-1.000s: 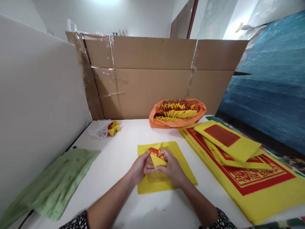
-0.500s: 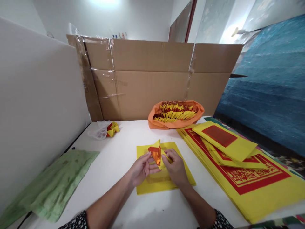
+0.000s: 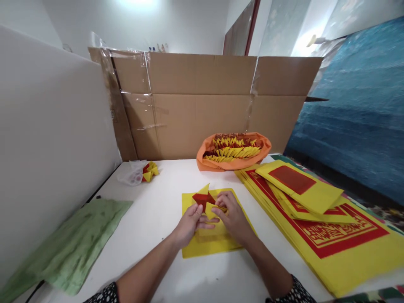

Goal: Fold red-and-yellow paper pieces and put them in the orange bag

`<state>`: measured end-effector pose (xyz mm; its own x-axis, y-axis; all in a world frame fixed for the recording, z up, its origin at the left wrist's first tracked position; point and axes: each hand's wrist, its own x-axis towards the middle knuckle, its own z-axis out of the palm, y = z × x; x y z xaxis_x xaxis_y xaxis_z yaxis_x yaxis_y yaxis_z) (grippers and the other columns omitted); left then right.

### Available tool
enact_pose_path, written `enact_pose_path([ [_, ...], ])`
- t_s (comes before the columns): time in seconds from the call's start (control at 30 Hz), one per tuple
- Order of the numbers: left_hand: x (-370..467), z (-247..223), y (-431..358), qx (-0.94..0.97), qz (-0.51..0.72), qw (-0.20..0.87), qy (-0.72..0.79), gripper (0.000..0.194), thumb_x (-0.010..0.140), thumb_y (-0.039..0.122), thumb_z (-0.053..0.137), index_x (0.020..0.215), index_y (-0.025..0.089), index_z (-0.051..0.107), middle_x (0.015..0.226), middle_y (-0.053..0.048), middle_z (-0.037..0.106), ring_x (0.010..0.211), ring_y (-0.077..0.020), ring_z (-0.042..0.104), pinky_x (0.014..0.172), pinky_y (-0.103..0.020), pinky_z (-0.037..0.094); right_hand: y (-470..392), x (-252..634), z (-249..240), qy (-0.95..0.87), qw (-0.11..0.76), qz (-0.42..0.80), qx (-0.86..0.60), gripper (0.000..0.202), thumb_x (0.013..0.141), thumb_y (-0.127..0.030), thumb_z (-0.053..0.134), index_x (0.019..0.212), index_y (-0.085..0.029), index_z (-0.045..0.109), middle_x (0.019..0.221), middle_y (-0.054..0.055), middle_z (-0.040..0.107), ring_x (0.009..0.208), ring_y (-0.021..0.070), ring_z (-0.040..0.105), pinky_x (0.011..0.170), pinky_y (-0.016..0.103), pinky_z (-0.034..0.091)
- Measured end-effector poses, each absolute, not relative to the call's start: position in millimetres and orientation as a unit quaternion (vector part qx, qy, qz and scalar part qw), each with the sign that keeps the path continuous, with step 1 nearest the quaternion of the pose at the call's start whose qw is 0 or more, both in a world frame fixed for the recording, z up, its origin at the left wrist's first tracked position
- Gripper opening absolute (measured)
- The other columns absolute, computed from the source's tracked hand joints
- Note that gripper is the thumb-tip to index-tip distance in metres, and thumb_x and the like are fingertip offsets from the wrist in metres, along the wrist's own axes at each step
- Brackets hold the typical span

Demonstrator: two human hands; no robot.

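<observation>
Evenly, light is falling over the white table (image 3: 151, 210), with a cardboard panel (image 3: 202, 113) standing along its far edge and a blue wall (image 3: 356, 101) rising at the right. Compared with the earlier frames, the folded paper (image 3: 200, 201) is showing dull red where shiny orange was catching light. It is sitting in both hands above the square yellow sheets (image 3: 205, 249). The left hand (image 3: 186, 226) is pinching its near-left side by thumb and finger, the other fingers spreading loosely; the right hand (image 3: 235, 221) is nearly closing, pinching a yellow flap. A wrinkled green cloth (image 3: 75, 240) is lying at the left. Farther off, a soft orange bag (image 3: 266, 148) is holding rows of pointed folds, while flat, red-printed yellow papers (image 3: 353, 256) are overlapping at the right.
</observation>
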<state>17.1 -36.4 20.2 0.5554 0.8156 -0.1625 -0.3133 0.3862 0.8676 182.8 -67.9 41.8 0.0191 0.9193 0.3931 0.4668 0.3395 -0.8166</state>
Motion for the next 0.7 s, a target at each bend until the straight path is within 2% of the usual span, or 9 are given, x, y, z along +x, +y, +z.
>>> enact_pose_path([
  [0.1,17.2,17.4,-36.5,0.455,0.336,0.772,0.290,0.039,0.082,0.052,0.067,0.090,0.015,0.058,0.085,-0.008,0.069,0.090,-0.0273,0.071,0.083,-0.039,0.056,-64.9,185.3,38.5,-0.652,0.490,0.247,-0.523,0.011,0.086,-0.024,0.057,0.076,-0.022,0.054,0.096,0.002,0.051,0.087,0.0180,0.055,0.077,0.032,0.046],
  [0.17,16.9,16.9,-36.6,0.531,0.316,0.725,0.303,0.036,0.087,0.049,0.062,0.091,0.013,0.061,0.088,-0.010,0.070,0.087,-0.0280,0.071,0.081,-0.041,0.056,-63.5,184.7,36.2,-0.640,0.502,0.231,-0.534,0.012,0.084,-0.024,0.060,0.074,-0.022,0.053,0.092,0.001,0.052,0.088,0.0185,0.055,0.077,0.031,0.045],
  [0.27,13.2,17.5,-33.5,0.684,0.321,0.546,0.363,0.028,0.094,0.031,0.049,0.108,0.015,0.066,0.103,-0.012,0.070,0.092,-0.0273,0.069,0.085,-0.043,0.054,-64.2,184.0,35.1,-0.598,0.544,0.219,-0.547,0.011,0.087,-0.033,0.059,0.091,-0.023,0.057,0.100,0.003,0.054,0.092,0.0197,0.055,0.079,0.033,0.046],
  [0.37,6.3,17.6,-27.1,0.786,0.364,0.324,0.380,0.052,0.086,0.008,0.042,0.134,0.023,0.054,0.129,-0.009,0.060,0.118,-0.0256,0.056,0.103,-0.044,0.043,-67.1,183.0,34.8,-0.552,0.559,0.339,-0.517,0.032,0.091,-0.046,0.050,0.114,-0.025,0.052,0.120,0.007,0.052,0.097,0.0205,0.057,0.075,0.033,0.050],
  [0.43,3.1,17.7,-24.3,0.808,0.382,0.255,0.370,0.062,0.081,0.003,0.041,0.139,0.025,0.049,0.138,-0.008,0.052,0.127,-0.0242,0.049,0.109,-0.044,0.037,-68.7,180.4,34.0,-0.542,0.521,0.438,-0.493,0.035,0.088,-0.044,0.056,0.118,-0.026,0.050,0.124,0.007,0.051,0.089,0.0186,0.059,0.069,0.031,0.052],
  [0.5,2.2,19.3,-24.7,0.800,0.395,0.266,0.365,0.064,0.079,0.003,0.042,0.138,0.026,0.050,0.144,-0.007,0.045,0.132,-0.0242,0.043,0.111,-0.043,0.035,-69.3,177.1,32.9,-0.548,0.490,0.454,-0.503,0.038,0.080,-0.032,0.065,0.115,-0.027,0.052,0.115,0.004,0.056,0.076,0.0150,0.057,0.066,0.030,0.051],
  [0.6,4.0,24.5,-29.1,0.710,0.430,0.429,0.356,0.064,0.080,0.009,0.045,0.141,0.029,0.047,0.151,-0.005,0.035,0.133,-0.0257,0.041,0.106,-0.040,0.041,-68.4,175.6,31.4,-0.588,0.488,0.374,-0.526,0.037,0.074,-0.018,0.067,0.109,-0.027,0.059,0.104,0.000,0.058,0.071,0.0136,0.052,0.071,0.030,0.048],
  [0.63,4.7,26.6,-30.4,0.657,0.439,0.502,0.353,0.062,0.082,0.013,0.047,0.143,0.029,0.044,0.149,-0.007,0.039,0.128,-0.0257,0.047,0.101,-0.039,0.044,-67.9,176.3,30.8,-0.606,0.486,0.354,-0.521,0.035,0.074,-0.016,0.067,0.107,-0.027,0.061,0.105,0.000,0.058,0.074,0.0140,0.051,0.073,0.031,0.048],
  [0.7,6.1,30.4,-31.3,0.546,0.440,0.618,0.354,0.057,0.088,0.027,0.051,0.144,0.026,0.041,0.130,-0.009,0.057,0.106,-0.0228,0.060,0.089,-0.035,0.050,-66.8,179.0,29.3,-0.637,0.480,0.334,-0.502,0.034,0.074,-0.014,0.066,0.104,-0.028,0.065,0.109,0.000,0.057,0.078,0.0148,0.052,0.077,0.031,0.048],
])
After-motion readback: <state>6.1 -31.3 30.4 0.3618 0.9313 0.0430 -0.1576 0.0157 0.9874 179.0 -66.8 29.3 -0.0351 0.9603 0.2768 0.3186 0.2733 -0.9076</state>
